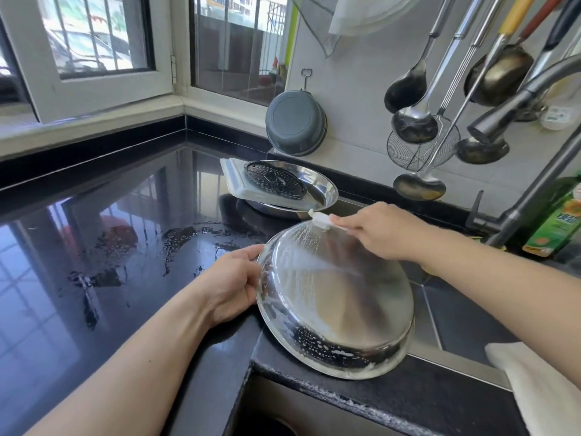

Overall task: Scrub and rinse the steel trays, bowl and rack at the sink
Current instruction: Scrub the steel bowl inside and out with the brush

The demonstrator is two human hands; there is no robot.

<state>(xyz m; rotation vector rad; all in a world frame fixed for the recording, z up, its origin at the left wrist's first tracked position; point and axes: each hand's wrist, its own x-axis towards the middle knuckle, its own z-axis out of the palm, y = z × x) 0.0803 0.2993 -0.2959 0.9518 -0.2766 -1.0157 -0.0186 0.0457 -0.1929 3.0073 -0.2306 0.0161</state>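
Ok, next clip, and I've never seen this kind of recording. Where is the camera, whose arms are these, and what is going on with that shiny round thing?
There is no machine: a person wears a wide-angle camera on the head, so you look down along their own two arms.

The left hand grips the rim of an upturned steel bowl, tilted on the edge of the black counter beside the sink. The bowl's outside is soapy. The right hand holds a white scrubber against the bowl's top edge.

Behind, a stack of steel trays with a dark perforated rack on top sits on the counter, which has water puddles. Ladles hang on the wall, and the faucet arches in from the right.
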